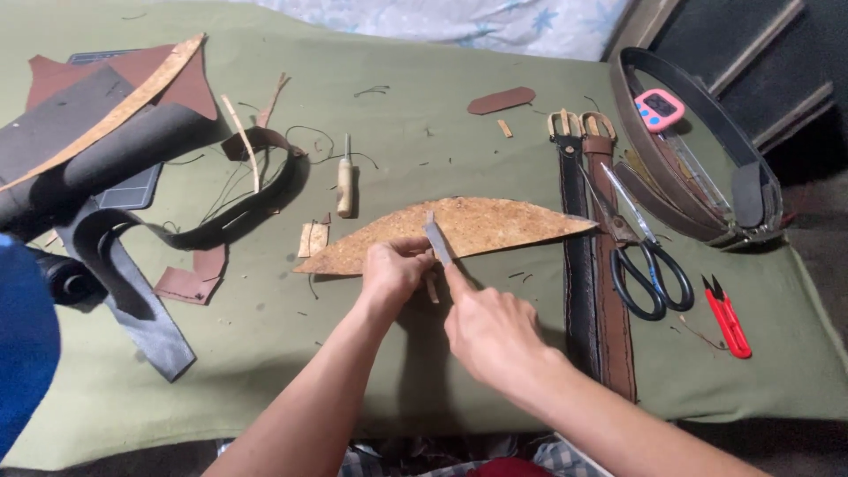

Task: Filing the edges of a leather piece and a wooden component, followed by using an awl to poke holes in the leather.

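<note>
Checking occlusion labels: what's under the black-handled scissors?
The scissors lie across the brown belt, with their handles on the green cloth. The belt surface directly beneath the blades is covered.
</note>
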